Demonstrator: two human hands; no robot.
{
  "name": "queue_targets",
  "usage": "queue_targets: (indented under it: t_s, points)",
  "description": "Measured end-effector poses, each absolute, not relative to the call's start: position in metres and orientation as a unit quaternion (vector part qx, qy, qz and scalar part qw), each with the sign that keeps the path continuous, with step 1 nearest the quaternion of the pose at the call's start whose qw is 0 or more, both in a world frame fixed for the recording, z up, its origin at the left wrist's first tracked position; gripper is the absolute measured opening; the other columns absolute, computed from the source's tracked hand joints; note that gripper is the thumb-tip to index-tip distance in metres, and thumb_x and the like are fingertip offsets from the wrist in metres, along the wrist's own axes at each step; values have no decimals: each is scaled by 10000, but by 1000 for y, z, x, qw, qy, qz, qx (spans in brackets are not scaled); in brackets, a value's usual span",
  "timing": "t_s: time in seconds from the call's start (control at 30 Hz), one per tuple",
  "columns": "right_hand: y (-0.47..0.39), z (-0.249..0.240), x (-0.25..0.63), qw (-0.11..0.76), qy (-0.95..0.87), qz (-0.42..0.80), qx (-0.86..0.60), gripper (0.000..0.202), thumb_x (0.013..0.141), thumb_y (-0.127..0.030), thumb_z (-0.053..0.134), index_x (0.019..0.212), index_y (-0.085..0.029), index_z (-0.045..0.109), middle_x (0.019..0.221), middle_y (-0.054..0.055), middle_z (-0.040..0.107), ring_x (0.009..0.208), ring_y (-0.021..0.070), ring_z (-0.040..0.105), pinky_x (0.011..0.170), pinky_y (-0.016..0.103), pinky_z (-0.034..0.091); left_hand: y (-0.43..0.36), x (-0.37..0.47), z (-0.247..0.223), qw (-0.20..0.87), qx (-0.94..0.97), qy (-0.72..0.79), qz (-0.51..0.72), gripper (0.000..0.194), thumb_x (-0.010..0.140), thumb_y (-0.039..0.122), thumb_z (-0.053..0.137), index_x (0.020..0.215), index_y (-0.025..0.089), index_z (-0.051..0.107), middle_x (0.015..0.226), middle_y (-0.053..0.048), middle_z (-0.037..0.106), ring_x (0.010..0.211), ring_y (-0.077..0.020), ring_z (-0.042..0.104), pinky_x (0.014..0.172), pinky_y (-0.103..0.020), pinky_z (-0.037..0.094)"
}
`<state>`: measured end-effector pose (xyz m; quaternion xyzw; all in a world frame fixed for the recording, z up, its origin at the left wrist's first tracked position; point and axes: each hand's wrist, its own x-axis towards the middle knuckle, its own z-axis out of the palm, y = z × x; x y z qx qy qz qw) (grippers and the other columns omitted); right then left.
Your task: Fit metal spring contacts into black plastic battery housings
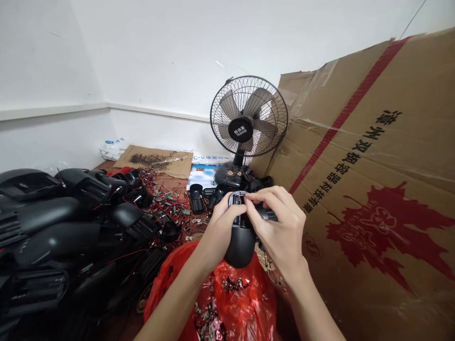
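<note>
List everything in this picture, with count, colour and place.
Held housing: one, black, between the hands
Other housings: many, black, left and near the fan
Fan: one, black with grey blades, back centre
Cardboard box: one, brown with red print, right
Plastic bag: one, red, below the hands
Metal pieces: many, silvery, in the bag
Wires: many, mostly red, left of centre
Flat cardboard: one, brown, back left
Printed sheet: one, white and blue, by the fan
Walls: two, white, back and left
Left hand: one, bare, around the held housing
Right hand: one, bare, fingertips at the held housing

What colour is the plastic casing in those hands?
The plastic casing is mostly black, best seen in the head view.
</note>
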<state>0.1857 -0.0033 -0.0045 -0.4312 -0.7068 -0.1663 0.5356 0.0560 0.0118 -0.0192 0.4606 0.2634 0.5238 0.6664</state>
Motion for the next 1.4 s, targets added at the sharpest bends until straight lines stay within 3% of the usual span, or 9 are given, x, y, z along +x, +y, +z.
queue_targets:
  t_s: [0.33, 0.5, 0.6, 0.73, 0.83, 0.9, 0.97, 1.13, 1.4]
  points:
    - [-8, 3, 189, 557, -706, -16, -438, 119, 897, -99, 673, 890, -185, 755, 846, 15, 688, 749, 154, 584, 727, 320, 463, 13, 59, -19, 634, 486, 289, 528, 292, 942, 427, 658, 1010, 148, 710, 975, -37, 708, 914, -146, 604, 839, -228, 466]
    - [-10, 8, 199, 557, -691, 89, -453, 172, 925, -169, 658, 1051, -221, 762, 899, 5, 673, 789, 152, 586, 739, 304, 456, 13, 58, -18, 647, 486, 295, 508, 365, 938, 509, 645, 953, 147, 681, 776, -24, 689, 688, -127, 597, 667, -221, 489]
    - [-4, 6, 204, 547, -685, 130, -463, 222, 956, -228, 628, 1147, -231, 740, 1042, 29, 685, 899, 173, 617, 796, 321, 464, 13, 57, -17, 663, 485, 289, 493, 403, 948, 543, 615, 941, 143, 667, 699, -32, 688, 601, -137, 613, 607, -233, 507]
    - [4, 0, 204, 536, -669, 272, -436, 235, 997, -314, 566, 1095, -217, 756, 1202, 57, 668, 697, 121, 594, 616, 290, 476, 13, 58, -16, 651, 498, 286, 496, 420, 961, 534, 592, 905, 126, 675, 679, -50, 702, 571, -143, 627, 603, -238, 524]
    - [6, -1, 202, 516, -641, 380, -423, 261, 992, -355, 575, 1055, -177, 755, 973, 44, 675, 527, 85, 495, 481, 259, 419, 13, 57, -16, 647, 506, 286, 494, 415, 966, 522, 588, 912, 122, 686, 666, -48, 704, 565, -143, 631, 601, -233, 522]
    - [7, 0, 201, 504, -633, 413, -418, 281, 994, -374, 587, 1082, -162, 751, 711, -9, 579, 501, 92, 470, 471, 240, 401, 12, 57, -16, 647, 508, 285, 491, 409, 974, 514, 581, 921, 124, 692, 665, -44, 706, 569, -140, 635, 606, -229, 521]
    - [7, 0, 203, 500, -637, 422, -408, 306, 1003, -385, 591, 1127, -157, 751, 604, -40, 490, 501, 95, 462, 480, 227, 393, 12, 56, -15, 645, 514, 285, 488, 421, 982, 515, 567, 901, 123, 696, 668, -49, 708, 571, -139, 636, 604, -226, 515]
    - [6, 1, 208, 484, -667, 421, -380, 352, 1022, -399, 591, 1240, -167, 739, 626, -33, 520, 538, 91, 492, 515, 215, 422, 10, 53, -10, 641, 522, 281, 487, 418, 978, 519, 575, 927, 123, 699, 698, -58, 719, 575, -141, 640, 596, -227, 503]
    - [4, 1, 209, 493, -658, 427, -377, 335, 1003, -422, 639, 1218, -197, 764, 624, -32, 515, 545, 89, 485, 526, 212, 433, 7, 52, -9, 626, 542, 273, 489, 416, 991, 513, 564, 935, 126, 704, 738, -61, 725, 608, -141, 645, 637, -238, 515]
